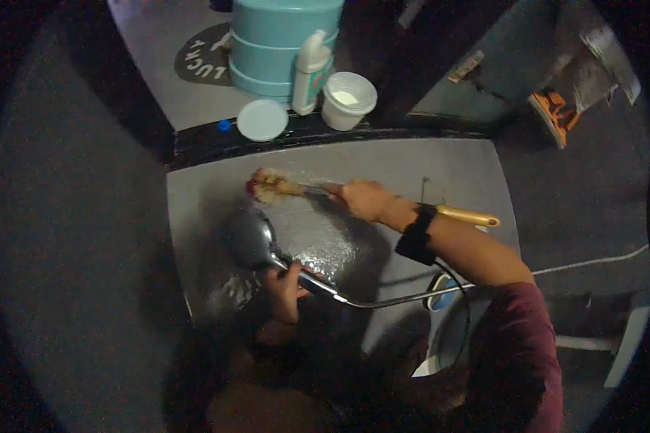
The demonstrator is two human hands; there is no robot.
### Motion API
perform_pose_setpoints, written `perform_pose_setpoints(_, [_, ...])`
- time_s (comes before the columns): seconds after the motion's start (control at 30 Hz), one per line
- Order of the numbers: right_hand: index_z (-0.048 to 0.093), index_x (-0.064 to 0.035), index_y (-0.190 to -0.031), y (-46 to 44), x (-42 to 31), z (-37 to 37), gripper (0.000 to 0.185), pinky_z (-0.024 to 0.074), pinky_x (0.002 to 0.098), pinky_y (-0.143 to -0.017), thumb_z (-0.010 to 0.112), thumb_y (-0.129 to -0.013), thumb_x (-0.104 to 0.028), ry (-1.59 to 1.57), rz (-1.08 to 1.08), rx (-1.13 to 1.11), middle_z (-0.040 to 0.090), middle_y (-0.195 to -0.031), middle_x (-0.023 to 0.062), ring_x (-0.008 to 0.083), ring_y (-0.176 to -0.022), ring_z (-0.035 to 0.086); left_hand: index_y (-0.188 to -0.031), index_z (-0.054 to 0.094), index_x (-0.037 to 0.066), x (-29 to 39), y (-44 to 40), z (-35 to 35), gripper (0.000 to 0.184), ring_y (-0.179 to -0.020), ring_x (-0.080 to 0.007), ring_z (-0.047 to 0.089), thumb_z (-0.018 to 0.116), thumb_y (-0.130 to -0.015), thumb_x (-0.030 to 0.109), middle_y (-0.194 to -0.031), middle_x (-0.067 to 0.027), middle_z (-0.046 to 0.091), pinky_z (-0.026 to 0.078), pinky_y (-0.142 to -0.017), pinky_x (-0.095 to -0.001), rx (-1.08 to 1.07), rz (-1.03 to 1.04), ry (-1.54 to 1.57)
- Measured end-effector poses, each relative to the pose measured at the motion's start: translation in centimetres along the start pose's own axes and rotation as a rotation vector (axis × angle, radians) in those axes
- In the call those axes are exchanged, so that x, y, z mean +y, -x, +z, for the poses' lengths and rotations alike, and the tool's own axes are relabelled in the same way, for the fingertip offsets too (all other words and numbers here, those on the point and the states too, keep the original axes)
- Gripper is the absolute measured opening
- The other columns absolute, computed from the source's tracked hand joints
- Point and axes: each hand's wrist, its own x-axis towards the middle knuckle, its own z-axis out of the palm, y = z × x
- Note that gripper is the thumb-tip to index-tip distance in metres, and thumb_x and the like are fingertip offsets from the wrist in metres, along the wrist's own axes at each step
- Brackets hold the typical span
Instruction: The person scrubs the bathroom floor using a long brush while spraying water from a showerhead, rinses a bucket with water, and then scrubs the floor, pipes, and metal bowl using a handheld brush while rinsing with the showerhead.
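Brush (269,187) and shower head (251,239) held

Right hand (367,200) grips brush over wet slab (419,160), contact unclear; wristband (415,238) hides whether yellow handle (471,216) joins. Left hand (287,289), shadowed, curls round shower head. Beyond: cut-off blue barrel (267,54), 1 bottle (310,78).

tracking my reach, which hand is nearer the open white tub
Right. The right hand, gripping the brush, is below the white tub in the picture; the left hand, holding the shower head, is lower and farther.
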Motion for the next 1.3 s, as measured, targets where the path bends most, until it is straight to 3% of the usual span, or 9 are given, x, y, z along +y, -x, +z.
perform_pose_setpoints(0.2, [0.053,-0.0085,-0.103,1.7,13.9,-1.5,0.027,0.0448,0.0438,-0.065,0.040,-0.079,-0.010,-0.020,-0.002,0.149,0.058,-0.084,0.0191,0.0329,-0.079,0.057,-0.076,0.052,-0.001,1.4,-0.1,0.9,0.013,-0.065,-0.0196,0.060,0.054,-0.078,0.012,-0.070,-0.0084,0.058,0.049,-0.056,-0.0320,-0.114,0.050,-0.006])
perform_pose_setpoints(0.27, [0.056,-0.0076,-0.097,3.8,21.6,-1.0,0.024,0.0457,0.0429,-0.062,0.041,-0.078,-0.009,0.104,0.131,0.215,0.059,-0.081,0.0189,0.0324,-0.078,0.057,-0.070,0.051,-0.003,0.7,-1.2,1.0,0.014,-0.063,-0.0195,0.060,0.054,-0.075,0.009,-0.071,-0.0111,0.058,0.049,-0.054,-0.0307,-0.335,0.367,-0.241])
perform_pose_setpoints(0.43, [0.057,-0.0060,-0.093,14.4,29.3,-3.8,0.023,0.0475,0.0408,-0.063,0.040,-0.078,-0.008,0.466,0.488,0.159,0.058,-0.078,0.0203,0.0354,-0.073,0.058,-0.064,0.051,-0.003,5.4,-2.2,6.2,0.013,-0.057,-0.0196,0.060,0.053,-0.071,0.007,-0.064,-0.0124,0.057,0.049,-0.050,-0.0307,-0.344,0.114,-0.309])
perform_pose_setpoints(0.53, [0.056,-0.0042,-0.095,20.0,34.0,-2.6,0.022,0.0465,0.0414,-0.064,0.042,-0.079,-0.009,0.178,0.568,0.241,0.058,-0.080,0.0208,0.0360,-0.079,0.057,-0.062,0.051,-0.003,7.4,-2.3,10.2,0.012,-0.051,-0.0201,0.058,0.051,-0.069,0.007,-0.057,-0.0109,0.055,0.048,-0.046,-0.0299,-0.368,0.088,-0.403])
perform_pose_setpoints(0.93, [0.053,0.0003,-0.106,38.9,27.1,-1.1,0.032,0.0432,0.0358,-0.075,0.046,-0.086,-0.023,-0.344,0.844,0.821,0.057,-0.094,0.0224,0.0336,-0.090,0.055,-0.067,0.041,-0.002,11.5,1.9,23.9,0.010,-0.038,-0.0198,0.051,0.048,-0.072,0.004,-0.051,-0.0087,0.048,0.047,-0.038,-0.0345,-0.532,0.344,-0.659])
perform_pose_setpoints(1.07, [0.052,-0.0006,-0.107,42.1,26.7,-0.8,0.033,0.0431,0.0352,-0.076,0.046,-0.086,-0.025,-0.380,0.888,0.961,0.057,-0.095,0.0229,0.0313,-0.093,0.055,-0.086,0.037,-0.001,10.6,2.9,27.4,0.015,-0.038,-0.0192,0.049,0.045,-0.074,0.004,-0.053,-0.0081,0.046,0.048,-0.039,-0.0349,-0.590,0.369,-0.752])
perform_pose_setpoints(1.17, [0.052,-0.0008,-0.108,42.9,28.3,0.6,0.035,0.0445,0.0325,-0.069,0.046,-0.086,-0.027,-0.443,0.940,1.025,0.061,-0.085,0.0185,0.0259,-0.079,0.060,-0.089,0.038,-0.002,9.9,3.5,29.9,0.017,-0.039,-0.0182,0.049,0.045,-0.075,0.004,-0.054,-0.0079,0.045,0.047,-0.038,-0.0326,-0.627,0.497,-0.816])
perform_pose_setpoints(1.23, [0.052,-0.0023,-0.109,43.8,30.8,2.8,0.036,0.0417,0.0274,-0.049,0.046,-0.086,-0.029,-0.279,0.699,1.273,0.057,-0.067,0.0075,0.0148,-0.053,0.053,-0.089,0.038,-0.002,9.4,4.4,31.6,0.017,-0.039,-0.0176,0.049,0.045,-0.075,0.004,-0.055,-0.0076,0.046,0.046,-0.038,-0.0319,-0.661,0.569,-0.862])
perform_pose_setpoints(1.3, [0.052,-0.0032,-0.110,45.2,28.5,1.2,0.036,0.0357,0.0256,-0.042,0.047,-0.086,-0.029,-0.544,0.840,1.223,0.051,-0.062,0.0039,0.0109,-0.046,0.045,-0.090,0.038,-0.001,8.6,4.2,33.2,0.017,-0.040,-0.0158,0.048,0.046,-0.076,0.005,-0.060,-0.0068,0.047,0.045,-0.036,-0.0299,-0.739,0.692,-0.844])
